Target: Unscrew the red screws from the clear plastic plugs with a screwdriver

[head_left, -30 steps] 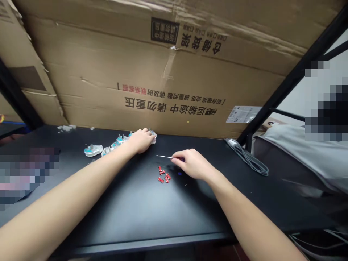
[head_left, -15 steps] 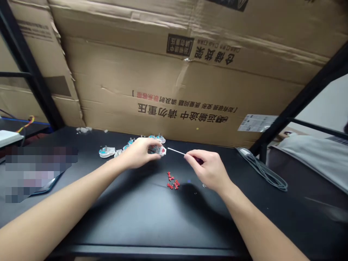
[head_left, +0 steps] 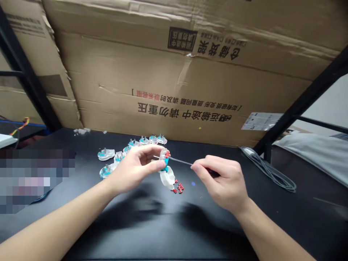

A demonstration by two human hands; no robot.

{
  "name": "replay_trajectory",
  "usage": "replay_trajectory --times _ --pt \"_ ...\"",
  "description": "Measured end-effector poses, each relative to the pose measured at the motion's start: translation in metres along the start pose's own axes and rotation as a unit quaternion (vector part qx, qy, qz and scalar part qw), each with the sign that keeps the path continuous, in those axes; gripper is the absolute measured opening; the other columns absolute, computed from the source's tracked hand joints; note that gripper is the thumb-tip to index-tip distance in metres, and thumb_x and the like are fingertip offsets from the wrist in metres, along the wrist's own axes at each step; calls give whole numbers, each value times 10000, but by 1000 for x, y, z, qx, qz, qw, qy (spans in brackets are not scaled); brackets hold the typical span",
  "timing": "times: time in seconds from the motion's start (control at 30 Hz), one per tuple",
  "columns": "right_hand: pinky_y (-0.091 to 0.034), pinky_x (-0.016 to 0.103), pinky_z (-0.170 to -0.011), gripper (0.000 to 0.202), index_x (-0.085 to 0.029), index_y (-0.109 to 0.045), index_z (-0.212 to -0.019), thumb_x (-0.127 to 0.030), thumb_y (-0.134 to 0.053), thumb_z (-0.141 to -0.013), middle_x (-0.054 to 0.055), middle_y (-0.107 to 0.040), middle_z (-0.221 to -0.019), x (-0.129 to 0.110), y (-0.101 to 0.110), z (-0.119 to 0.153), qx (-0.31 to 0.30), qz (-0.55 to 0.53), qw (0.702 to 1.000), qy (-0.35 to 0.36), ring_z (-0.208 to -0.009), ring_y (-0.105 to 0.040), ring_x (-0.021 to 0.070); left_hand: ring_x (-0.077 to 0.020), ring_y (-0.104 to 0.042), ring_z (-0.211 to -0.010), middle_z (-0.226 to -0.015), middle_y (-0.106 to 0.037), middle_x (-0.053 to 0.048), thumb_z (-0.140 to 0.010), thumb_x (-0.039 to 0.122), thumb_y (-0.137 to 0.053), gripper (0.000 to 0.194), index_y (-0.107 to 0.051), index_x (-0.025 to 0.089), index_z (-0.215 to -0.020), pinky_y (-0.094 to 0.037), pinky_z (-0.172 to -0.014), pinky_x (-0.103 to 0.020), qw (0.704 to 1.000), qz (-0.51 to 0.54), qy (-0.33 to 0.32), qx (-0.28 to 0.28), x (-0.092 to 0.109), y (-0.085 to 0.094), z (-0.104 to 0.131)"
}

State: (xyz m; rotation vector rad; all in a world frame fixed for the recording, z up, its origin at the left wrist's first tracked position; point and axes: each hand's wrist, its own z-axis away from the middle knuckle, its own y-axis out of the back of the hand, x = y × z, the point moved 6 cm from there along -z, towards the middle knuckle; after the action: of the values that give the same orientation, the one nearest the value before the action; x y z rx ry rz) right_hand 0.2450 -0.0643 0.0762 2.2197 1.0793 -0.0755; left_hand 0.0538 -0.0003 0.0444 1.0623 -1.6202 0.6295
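My left hand [head_left: 138,165] pinches a small plug-in device [head_left: 164,159] with clear and blue plastic, a red part inside and a thin metal prong pointing left. Its white rounded shell [head_left: 168,177] hangs below my fingertips; whether it is still joined on cannot be made out. My right hand [head_left: 221,181] is closed around a screwdriver, whose handle is mostly hidden in the palm. The slim shaft of the screwdriver [head_left: 181,161] points left, its tip at the red part. Just below lie several small red parts [head_left: 179,187] on the black table.
Several similar white-and-blue plug-in devices [head_left: 106,154] form a curved row behind my left hand. Small clear pieces [head_left: 82,131] lie at the back left. A coiled grey cable [head_left: 269,170] rests at the right. The cardboard sheet [head_left: 152,72] stands behind the table [head_left: 152,235].
The device in my left hand has been turned and brought nearer, so its blue side and white shell now show. The screwdriver tip has gone from beside the device to its red part.
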Motion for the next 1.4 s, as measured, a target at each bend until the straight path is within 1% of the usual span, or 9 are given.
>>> replay_trajectory --times 0.3,0.7,0.8,0.97,1.03,1.1,1.2,1.3,1.4 --pt "-370 214 -489 215 -155 -678 -678 -180 -625 -885 -24 -578 -546 2 -1 -1 -10 -8 1000 -7 -474 -462 70 -182 -656 -933 -1016 -718 -39 -809 347 -767 244 -727 210 -1006 -536 -853 -286 999 48 21 -1 -3 -5 2" --pt "-347 244 -483 373 -163 -622 -635 -363 -530 -935 -12 -575 -541 20 -17 5 -128 -106 974 -156 -493 -455 100 -212 -668 -944 -1049 -713 -69 -802 345 -749 276 -722 187 -1026 -551 -854 -320 1000 12 10 -8 0 -4 1" --pt "-332 250 -489 378 -161 -629 -645 -390 -537 -931 -14 -566 -541 23 -18 4 -135 -102 971 -169 -494 -439 100 -215 -673 -932 -1042 -715 -69 -814 348 -739 264 -712 187 -1020 -552 -847 -323 999 -38 -15 -1 4 -1 2" --pt "-305 242 -478 485 -167 -573 -568 -439 -490 -961 -35 -459 -501 29 -30 7 -223 -109 950 -191 -483 -367 88 -212 -647 -884 -932 -719 -55 -829 340 -726 172 -720 180 -892 -512 -854 -317 974 -213 -79 -6 18 2 4" --pt "-304 251 -479 474 -172 -571 -547 -399 -512 -959 -32 -448 -485 25 -21 3 -169 -51 976 -124 -465 -361 86 -214 -635 -889 -922 -704 -46 -850 379 -697 203 -706 177 -826 -500 -831 -307 980 -195 -33 -27 12 0 3" --pt "-284 273 -480 408 -186 -609 -555 -343 -578 -931 -28 -452 -468 12 -6 1 -74 60 995 1 -448 -349 88 -213 -626 -921 -946 -688 -39 -852 404 -689 227 -702 178 -827 -489 -830 -298 992 -115 33 -43 2 -5 3" --pt "-273 288 -480 228 -225 -693 -651 -277 -673 -873 -33 -476 -461 -3 5 6 11 160 979 127 -436 -354 91 -193 -616 -907 -906 -674 -25 -863 405 -673 229 -701 178 -851 -474 -837 -292 993 -10 98 -61 -10 -14 3" --pt "-368 251 -497 67 -225 -723 -817 -263 -687 -859 -21 -570 -571 12 6 3 19 30 999 15 -488 -463 97 -179 -624 -872 -882 -678 -12 -867 396 -670 214 -693 183 -871 -479 -824 -289 994 -8 93 -64 -12 -14 1" --pt "-450 243 -526 108 -214 -686 -900 -312 -651 -871 1 -621 -710 35 -2 2 18 -174 973 -150 -591 -560 124 -206 -647 -941 -1015 -707 -39 -825 370 -722 252 -718 195 -1006 -496 -866 -306 996 -82 36 -28 -4 -3 -1"
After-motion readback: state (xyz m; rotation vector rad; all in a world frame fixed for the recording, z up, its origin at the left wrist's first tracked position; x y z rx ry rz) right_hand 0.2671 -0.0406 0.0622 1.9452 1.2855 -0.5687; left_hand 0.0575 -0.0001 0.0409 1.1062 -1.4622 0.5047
